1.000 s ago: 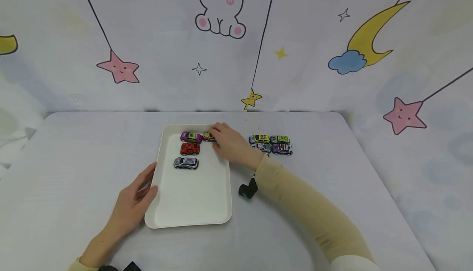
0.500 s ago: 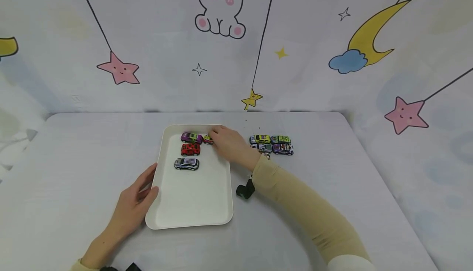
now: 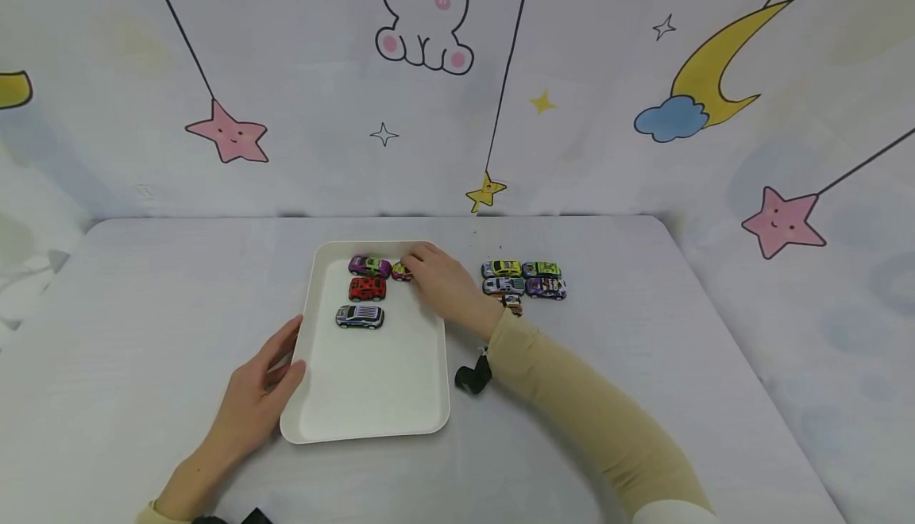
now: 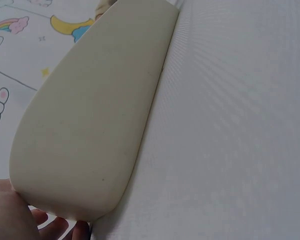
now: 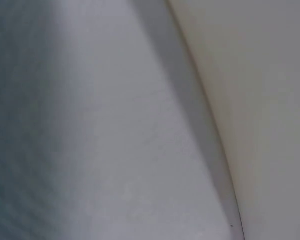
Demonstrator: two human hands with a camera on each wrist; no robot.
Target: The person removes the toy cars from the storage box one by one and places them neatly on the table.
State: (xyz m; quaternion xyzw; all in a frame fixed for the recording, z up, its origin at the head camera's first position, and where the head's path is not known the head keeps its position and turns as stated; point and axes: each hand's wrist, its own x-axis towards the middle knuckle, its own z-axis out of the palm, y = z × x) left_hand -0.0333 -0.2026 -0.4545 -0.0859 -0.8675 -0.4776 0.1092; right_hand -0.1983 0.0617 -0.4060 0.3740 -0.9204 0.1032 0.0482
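Note:
A white tray (image 3: 372,381) lies on the table, its left rim held by my left hand (image 3: 250,397). In the left wrist view the tray's outer wall (image 4: 85,125) fills the middle, with part of the left hand (image 4: 10,212) at its lower end. My right hand (image 3: 446,286) reaches over the tray's far right corner and pinches a red and yellow toy car (image 3: 401,271), mostly hidden by the fingers. Left of it in the tray sit a purple and green toy car (image 3: 369,266), a red one (image 3: 368,289) and a silver one (image 3: 360,317).
Right of the tray stands a group of several toy cars (image 3: 524,280), one partly behind the right wrist. A black device (image 3: 473,377) hangs by the right sleeve. The right wrist view shows tablecloth (image 5: 125,125) and the tray's side (image 5: 260,100).
The right hand has shifted slightly over the red and yellow car, covering more of it. Its forearm has drawn a little left, baring more of an orange and white car. The left hand stays put.

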